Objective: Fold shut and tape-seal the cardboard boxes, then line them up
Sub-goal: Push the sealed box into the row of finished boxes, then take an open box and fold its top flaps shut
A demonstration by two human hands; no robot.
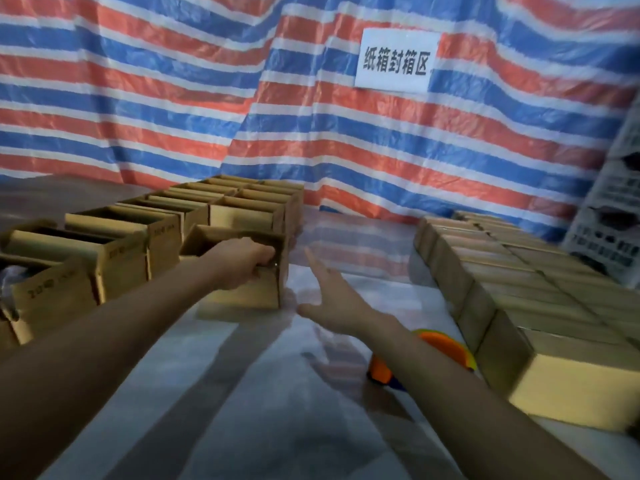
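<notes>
Open box [244, 295] is gripped at its rim by the left hand [242, 262]; right hand [334, 301] fingers apart.

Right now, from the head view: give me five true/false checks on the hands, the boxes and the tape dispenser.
1. The left hand grips the rim of an open brown cardboard box. True.
2. The right hand holds the orange tape dispenser. False: that hand is open and empty, and no hand holds the dispenser.
3. The closed brown cardboard boxes stand in rows on the right. True.
4. The row of cardboard boxes on the left is folded shut. False: their tops are open.
5. The white paper sign hangs on a plain grey wall. False: it hangs on a red-white-blue striped tarp.
</notes>
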